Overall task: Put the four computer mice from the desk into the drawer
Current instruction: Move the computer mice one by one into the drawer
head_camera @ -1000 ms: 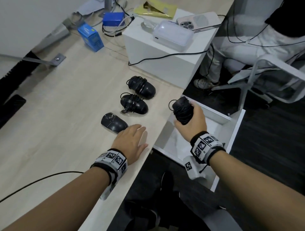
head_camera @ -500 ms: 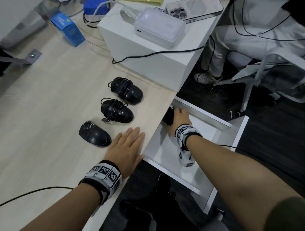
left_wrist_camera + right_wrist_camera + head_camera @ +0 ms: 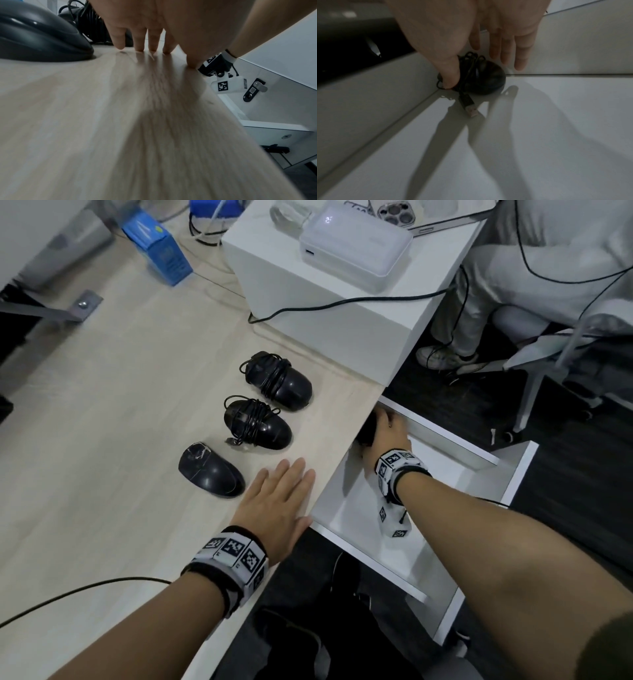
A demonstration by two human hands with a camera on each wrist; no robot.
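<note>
Three black mice lie in a row on the wooden desk (image 3: pixel 102 422): a far corded mouse (image 3: pixel 279 381), a middle corded mouse (image 3: pixel 258 426) and a near cordless mouse (image 3: pixel 210 474) (image 3: pixel 39 37). A fourth mouse (image 3: pixel 367 430) (image 3: pixel 486 79), cord wrapped round it, rests on the floor of the open white drawer (image 3: pixel 349 508) (image 3: pixel 539 121) in its far left corner. My right hand (image 3: pixel 387 436) (image 3: pixel 476 67) hovers over it with straight fingers, only the thumb touching its side. My left hand (image 3: pixel 281 498) (image 3: pixel 154 51) lies flat on the desk beside the near mouse.
A white box (image 3: pixel 325 313) carrying a white device (image 3: pixel 356 254) and a phone stands behind the mice, with a black cable across it. A blue carton (image 3: pixel 157 251) sits far left. A seated person's legs (image 3: pixel 455 313) and a chair base (image 3: pixel 548 364) are beyond the drawer.
My right hand carried the fourth mouse down from the desk edge into the drawer's far left corner and has spread its fingers off it. My left hand stayed flat on the desk.
</note>
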